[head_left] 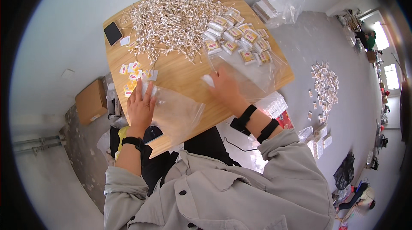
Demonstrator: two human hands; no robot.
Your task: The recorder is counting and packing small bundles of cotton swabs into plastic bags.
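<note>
My left hand (141, 107) lies with its fingers stretched out on the near left of the table. Its fingertips rest at the edge of a clear plastic bag (178, 112), beside scattered yellow-and-white label cards (132, 76). Some white stuff shows next to the fingers, too unclear to name. My right hand (225, 87) is blurred by motion over the middle right. A small white bundle (208, 80) shows at its fingertips, its kind smeared. Beyond the hands lies a big heap of loose cotton swabs (171, 19). To its right, several packed swab packets (234, 34) sit by another clear bag (262, 73).
A dark phone (113, 33) lies at the table's far left corner. A clear bag of packets (279, 6) stands beyond the far right edge. A cardboard box (91, 102) is on the left. More packets (325, 82) are spread on the floor at right, with people farther off.
</note>
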